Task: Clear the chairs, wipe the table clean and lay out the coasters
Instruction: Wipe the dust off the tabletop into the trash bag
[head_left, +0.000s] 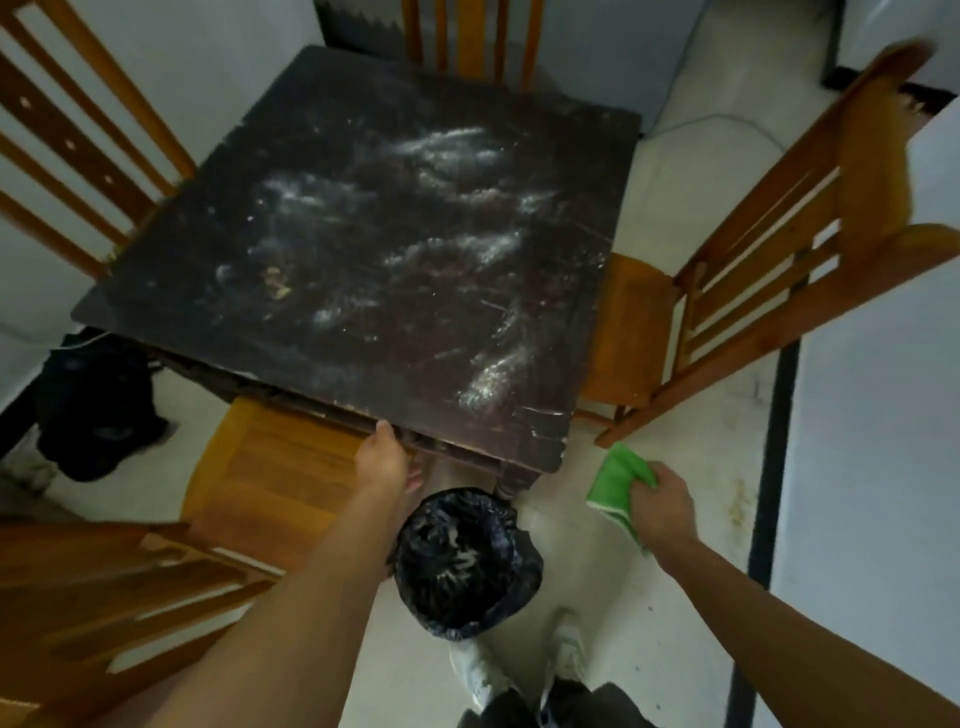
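A dark square table (291, 171) fills the middle, its top smeared with white dust and a few yellowish crumbs. My left hand (383, 460) grips the table's near edge, thumb on top and fingers underneath. My right hand (667, 512) holds a bunched green cloth (615, 486) in the air just off the table's near right corner. Wooden chairs stand around the table: one at the near left (270, 467), one on the right (779, 270), one at the far side (470, 36) and one at the far left (78, 130). No coasters are in view.
A small bin lined with a black bag (465, 564) stands on the floor under the table's near edge, between my arms. A black bag (96, 410) lies on the floor at the left. My white shoes (519, 660) are at the bottom.
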